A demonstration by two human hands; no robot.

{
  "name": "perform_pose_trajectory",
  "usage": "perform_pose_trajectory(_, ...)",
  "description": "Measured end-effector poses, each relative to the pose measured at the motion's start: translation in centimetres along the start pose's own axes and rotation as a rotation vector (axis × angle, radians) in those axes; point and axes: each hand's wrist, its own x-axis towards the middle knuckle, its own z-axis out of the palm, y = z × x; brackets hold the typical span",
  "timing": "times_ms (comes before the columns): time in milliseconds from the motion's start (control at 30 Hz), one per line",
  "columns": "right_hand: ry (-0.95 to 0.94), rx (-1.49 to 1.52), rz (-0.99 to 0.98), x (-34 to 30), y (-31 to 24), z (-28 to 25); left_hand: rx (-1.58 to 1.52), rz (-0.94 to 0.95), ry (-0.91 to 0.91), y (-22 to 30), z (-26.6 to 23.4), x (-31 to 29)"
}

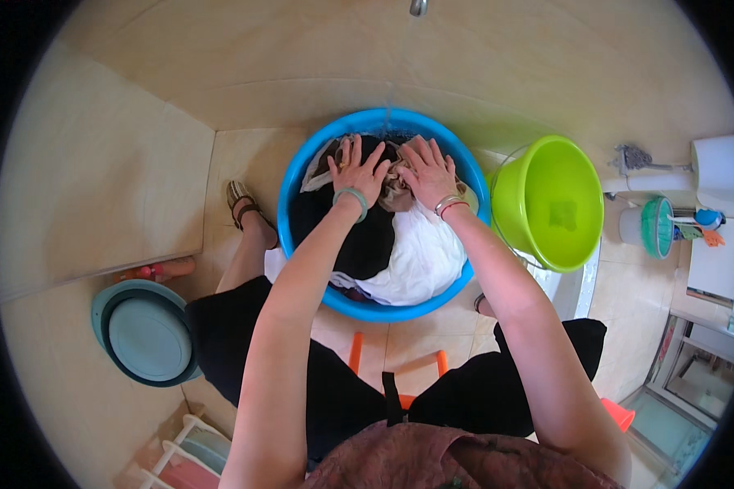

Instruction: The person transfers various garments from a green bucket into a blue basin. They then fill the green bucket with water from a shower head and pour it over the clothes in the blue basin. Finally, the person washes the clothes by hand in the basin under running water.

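Note:
A large round blue basin stands on the floor between my feet, heaped with clothes. Black cloth fills its left and middle, white cloth lies at the near right, and beige-brown cloth is bunched between my hands. My left hand, with a pale green bangle on the wrist, rests spread on the dark and brown clothes at the far left of the heap. Fingers apart, my right hand presses on the beige cloth at the far right. Some water shows at the basin's far rim.
A lime green bucket stands right of the basin. Grey-green basins are at left, beside a white rack. Walls rise at the far side and left, with a metal spout above. An orange stool shows between my legs.

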Motion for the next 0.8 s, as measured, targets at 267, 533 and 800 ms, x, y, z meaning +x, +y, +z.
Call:
perform_pose_trajectory(267,-0.304,0.070,0.054,2.9,-0.1,3.1,0.066,-0.059,-0.273,-1.9,1.5,2.3)
perform_pose_trajectory(533,-0.394,0.066,0.041,2.8,-0.5,4.1,-0.008,-0.160,-0.468,-3.1,3.2,1.2)
perform_pose_trajectory(800,-0.470,0.120,0.147,1.9,-0.6,3.5,0.030,-0.125,-0.545,-2.8,2.8,0.2)
